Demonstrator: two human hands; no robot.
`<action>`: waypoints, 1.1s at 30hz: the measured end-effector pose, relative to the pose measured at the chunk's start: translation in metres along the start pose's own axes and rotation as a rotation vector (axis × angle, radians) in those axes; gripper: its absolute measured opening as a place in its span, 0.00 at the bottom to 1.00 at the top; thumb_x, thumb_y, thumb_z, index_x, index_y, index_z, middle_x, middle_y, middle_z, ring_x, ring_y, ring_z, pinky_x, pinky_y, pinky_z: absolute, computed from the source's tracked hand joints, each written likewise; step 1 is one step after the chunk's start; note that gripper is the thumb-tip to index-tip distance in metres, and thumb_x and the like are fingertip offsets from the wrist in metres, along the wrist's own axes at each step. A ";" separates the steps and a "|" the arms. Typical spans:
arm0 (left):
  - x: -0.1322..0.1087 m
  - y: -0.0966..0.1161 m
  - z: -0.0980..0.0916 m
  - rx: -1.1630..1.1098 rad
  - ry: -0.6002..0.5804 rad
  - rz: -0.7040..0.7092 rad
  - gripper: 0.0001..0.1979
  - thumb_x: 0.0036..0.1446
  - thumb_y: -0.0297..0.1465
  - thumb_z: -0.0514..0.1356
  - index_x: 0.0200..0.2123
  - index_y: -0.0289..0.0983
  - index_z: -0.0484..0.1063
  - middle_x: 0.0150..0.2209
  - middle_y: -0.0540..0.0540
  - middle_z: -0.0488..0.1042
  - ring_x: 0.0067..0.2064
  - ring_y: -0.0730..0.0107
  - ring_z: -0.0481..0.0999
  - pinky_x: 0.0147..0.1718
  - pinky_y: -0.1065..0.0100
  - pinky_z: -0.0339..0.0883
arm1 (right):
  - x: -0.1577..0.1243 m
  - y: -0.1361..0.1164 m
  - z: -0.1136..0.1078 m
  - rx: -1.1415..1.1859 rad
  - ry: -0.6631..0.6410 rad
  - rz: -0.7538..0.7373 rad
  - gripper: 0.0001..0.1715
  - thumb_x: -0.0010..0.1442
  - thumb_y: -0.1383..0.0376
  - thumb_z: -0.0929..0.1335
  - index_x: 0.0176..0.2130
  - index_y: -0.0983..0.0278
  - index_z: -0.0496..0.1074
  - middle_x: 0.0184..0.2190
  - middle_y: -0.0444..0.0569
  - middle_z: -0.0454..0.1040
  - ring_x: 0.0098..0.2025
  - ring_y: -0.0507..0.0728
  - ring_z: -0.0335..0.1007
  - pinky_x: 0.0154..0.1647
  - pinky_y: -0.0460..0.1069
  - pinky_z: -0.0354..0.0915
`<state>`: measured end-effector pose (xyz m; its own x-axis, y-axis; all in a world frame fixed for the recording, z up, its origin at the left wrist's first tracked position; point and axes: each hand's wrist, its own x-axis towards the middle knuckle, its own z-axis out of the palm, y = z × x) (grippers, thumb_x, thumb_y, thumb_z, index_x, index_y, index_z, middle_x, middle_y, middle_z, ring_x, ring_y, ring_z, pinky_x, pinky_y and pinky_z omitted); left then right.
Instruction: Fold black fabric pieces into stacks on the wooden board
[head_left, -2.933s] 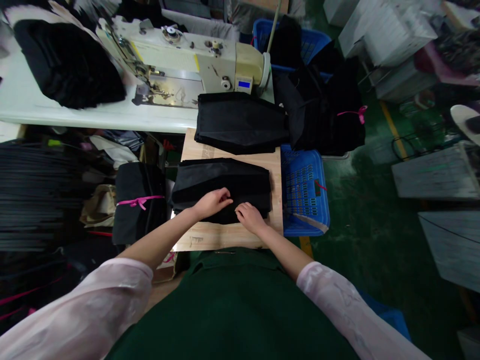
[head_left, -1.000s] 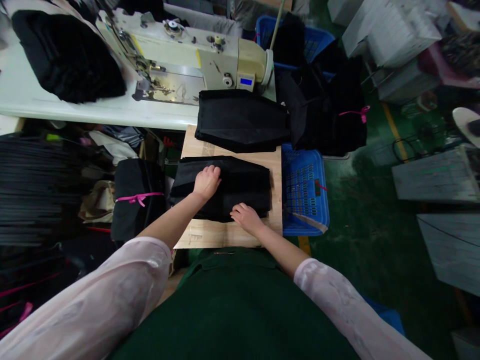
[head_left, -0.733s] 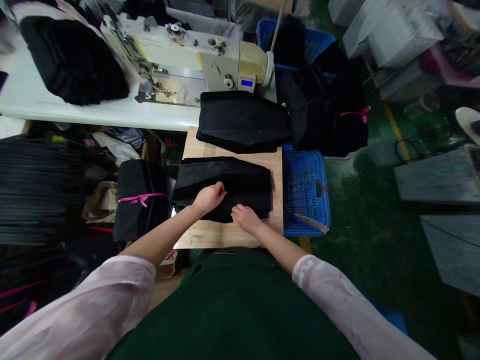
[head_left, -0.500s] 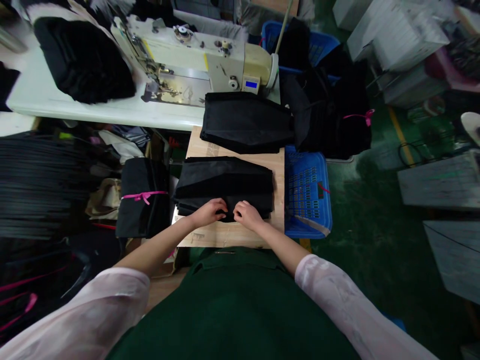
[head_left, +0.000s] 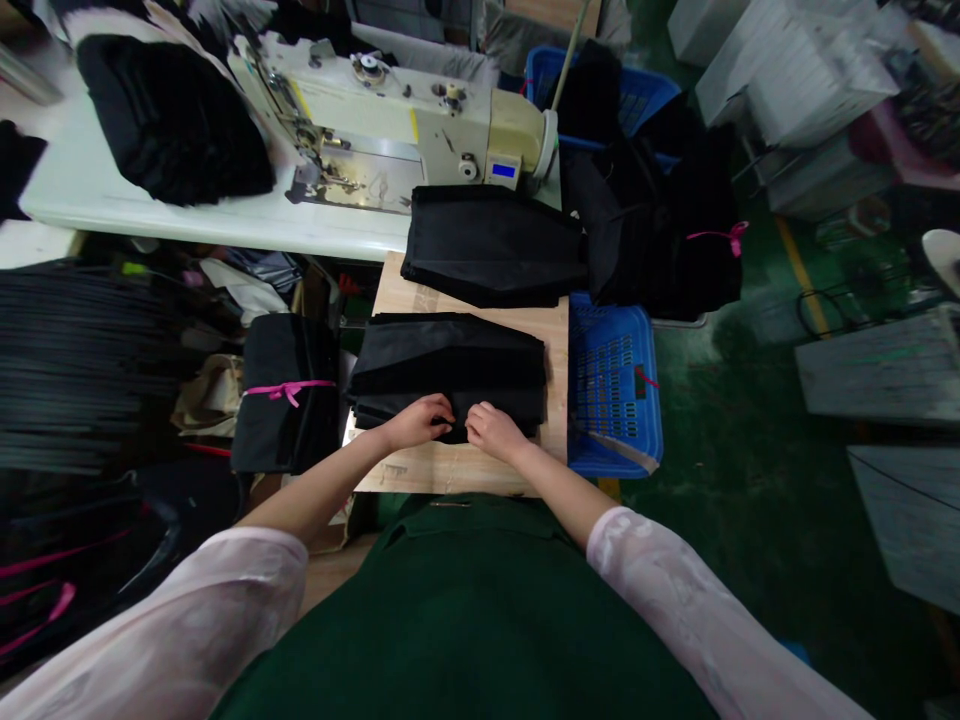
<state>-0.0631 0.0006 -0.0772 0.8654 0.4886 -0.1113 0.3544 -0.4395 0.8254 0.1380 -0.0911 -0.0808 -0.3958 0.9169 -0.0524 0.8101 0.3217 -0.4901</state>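
Note:
A stack of black fabric pieces (head_left: 450, 365) lies on a small wooden board (head_left: 450, 473) in front of me. At the stack's near edge, my left hand (head_left: 418, 420) has its fingers curled and pinched on the black fabric. Just to its right, my right hand (head_left: 495, 432) pinches the same edge, a short gap apart from the left. The fingertips of both hands are partly hidden against the dark cloth. Beyond this stack, a second black fabric stack (head_left: 491, 245) rests across the far end of the board, close to the sewing machine.
A sewing machine (head_left: 450, 130) stands on a white table (head_left: 225, 232), with a black fabric pile (head_left: 172, 120) at its left. To the right are a blue basket (head_left: 615, 390) and black bundles (head_left: 660, 220). A bundle tied with pink ribbon (head_left: 289, 440) sits left of the board.
Hardly anything differs. My right hand has shifted very slightly left along the fabric edge; both hands stay at the same stack.

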 end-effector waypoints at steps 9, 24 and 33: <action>0.010 0.000 -0.002 0.004 0.032 -0.111 0.09 0.57 0.28 0.54 0.35 0.36 0.74 0.37 0.44 0.74 0.40 0.66 0.74 0.44 0.66 0.68 | -0.001 -0.005 -0.014 0.146 0.126 0.159 0.07 0.61 0.73 0.64 0.35 0.64 0.71 0.38 0.50 0.71 0.41 0.55 0.64 0.43 0.49 0.61; 0.014 0.002 -0.014 -0.050 0.029 -0.094 0.17 0.49 0.20 0.48 0.33 0.37 0.75 0.36 0.47 0.76 0.41 0.69 0.75 0.46 0.66 0.68 | -0.002 -0.005 -0.006 -0.056 -0.025 0.028 0.09 0.63 0.71 0.64 0.33 0.65 0.73 0.37 0.51 0.72 0.42 0.57 0.63 0.43 0.50 0.61; 0.011 0.008 -0.014 0.090 -0.021 -0.041 0.08 0.58 0.31 0.58 0.37 0.36 0.75 0.37 0.44 0.75 0.40 0.66 0.75 0.43 0.66 0.68 | 0.002 -0.001 -0.011 0.212 0.083 0.275 0.08 0.65 0.70 0.63 0.40 0.64 0.72 0.38 0.50 0.75 0.43 0.56 0.68 0.46 0.50 0.63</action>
<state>-0.0557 0.0131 -0.0641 0.8563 0.4924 -0.1559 0.4192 -0.4863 0.7666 0.1415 -0.0868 -0.0711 -0.1320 0.9812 -0.1408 0.7700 0.0120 -0.6380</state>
